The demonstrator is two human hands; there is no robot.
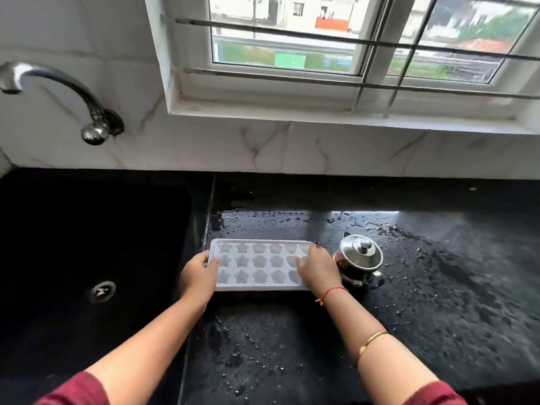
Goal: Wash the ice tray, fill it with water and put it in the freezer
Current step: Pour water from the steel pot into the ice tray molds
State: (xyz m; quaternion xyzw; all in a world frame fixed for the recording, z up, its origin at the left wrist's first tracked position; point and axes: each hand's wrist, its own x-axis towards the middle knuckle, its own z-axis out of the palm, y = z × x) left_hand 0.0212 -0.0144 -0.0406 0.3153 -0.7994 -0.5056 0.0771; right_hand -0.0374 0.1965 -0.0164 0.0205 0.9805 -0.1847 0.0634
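A white ice tray [260,264] with star- and flower-shaped cells lies flat on the wet black counter [292,340], just right of the sink. My left hand [197,277] grips its left end, thumb over the rim. My right hand [318,268] holds the right end, fingers curled over the top of the tray. Whether the cells hold water I cannot tell.
A black sink [87,258] with a metal drain [102,291] lies to the left, a steel tap [58,92] on the wall above it. A small lidded steel pot [359,258] stands right beside my right hand. Water drops cover the counter. A barred window is behind.
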